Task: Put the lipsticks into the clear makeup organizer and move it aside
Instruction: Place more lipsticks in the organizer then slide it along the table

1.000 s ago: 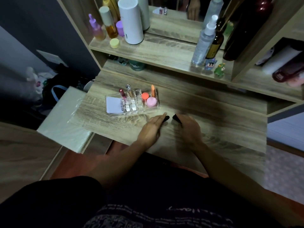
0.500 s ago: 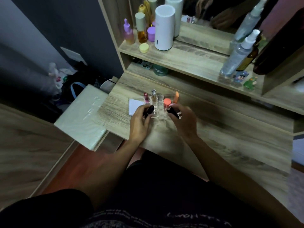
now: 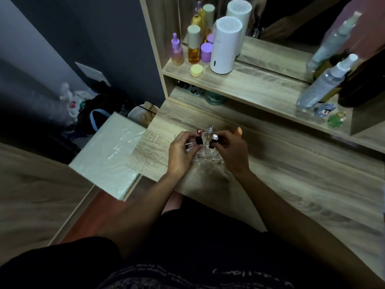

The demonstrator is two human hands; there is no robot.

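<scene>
Just above the middle of the frame, both hands meet over the clear makeup organizer [image 3: 205, 157], which sits on the wooden vanity top [image 3: 291, 184] and is largely hidden behind the fingers. The left hand [image 3: 180, 152] pinches a black lipstick [image 3: 199, 141] between thumb and fingertips, holding it upright over the organizer's left-hand slots. The right hand [image 3: 232, 152] is closed on a second black lipstick with a silver band [image 3: 213, 140], also upright and just right of the first; whether either tube has reached the bottom of a slot cannot be told. Behind them, standing in the back row of the organizer, are a red-capped lipstick [image 3: 199, 131] and a clear-topped silver tube [image 3: 209, 131], and an orange tip [image 3: 239, 130] pokes out past the right hand's knuckles.

In the upper middle of the frame a shelf [image 3: 250, 84] carries a white cylindrical device [image 3: 226, 45], a purple dropper bottle [image 3: 177, 50], an amber bottle with a pale cap [image 3: 193, 45], a lilac-lidded jar [image 3: 206, 52] and a small yellow lid [image 3: 196, 70]. At the upper right stands a clear spray bottle [image 3: 325, 84], with two small figurines [image 3: 331, 115] beside its base. A pale plastic-wrapped board [image 3: 110, 155] lies at the left edge of the vanity top
</scene>
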